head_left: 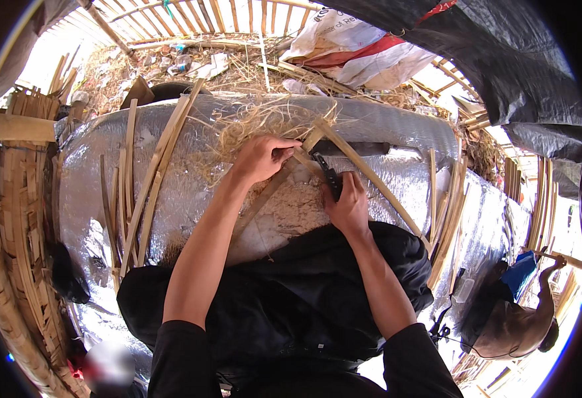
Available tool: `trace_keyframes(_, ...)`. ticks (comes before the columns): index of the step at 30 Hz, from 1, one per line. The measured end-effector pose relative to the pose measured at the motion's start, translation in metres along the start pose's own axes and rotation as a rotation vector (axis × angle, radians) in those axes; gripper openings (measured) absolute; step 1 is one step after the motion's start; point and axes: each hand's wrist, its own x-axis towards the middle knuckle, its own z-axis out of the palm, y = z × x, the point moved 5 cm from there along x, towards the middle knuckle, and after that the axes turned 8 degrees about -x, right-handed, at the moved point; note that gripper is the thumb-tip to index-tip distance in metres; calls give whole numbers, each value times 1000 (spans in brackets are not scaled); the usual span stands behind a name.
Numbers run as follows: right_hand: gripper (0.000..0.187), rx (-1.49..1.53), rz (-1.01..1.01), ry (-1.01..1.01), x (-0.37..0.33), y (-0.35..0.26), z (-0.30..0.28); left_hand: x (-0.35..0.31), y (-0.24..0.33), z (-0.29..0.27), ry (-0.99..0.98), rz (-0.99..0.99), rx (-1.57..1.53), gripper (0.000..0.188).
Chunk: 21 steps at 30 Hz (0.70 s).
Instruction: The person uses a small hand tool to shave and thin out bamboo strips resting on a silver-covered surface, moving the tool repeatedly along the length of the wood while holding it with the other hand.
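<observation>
A person splits a bamboo strip (274, 189) over their lap on a silver mat (191, 126); left hand (261, 159) pinches the strip's upper end; right hand (349, 205) grips a dark knife (329, 174) closed, blade in the split; next likely calls for a steady push along the grain.

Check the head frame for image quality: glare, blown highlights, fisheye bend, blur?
Head view: hard sunlight; the silver sheet glares, and the edges at upper left and lower right are blown out. Fisheye bends the bamboo strips and fence toward the dark round rim. The left hand, right hand and knife are sharp. A blurred patch sits at lower left. Black cloth on the lap loses detail.
</observation>
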Motion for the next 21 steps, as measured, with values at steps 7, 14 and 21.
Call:
trace_keyframes(7, 32, 12, -36, -4, 0, 0, -2, -7, 10, 0, 109, 248, 59, 30)
trace_keyframes(14, 32, -30, -62, -14, 3, 0, -1, -7, 10, 5, 48, 119, 148, 29)
trace_keyframes(21, 28, 50, -42, -6, 19, -33, -24, -11, 2, 6, 111, 177, 91, 25)
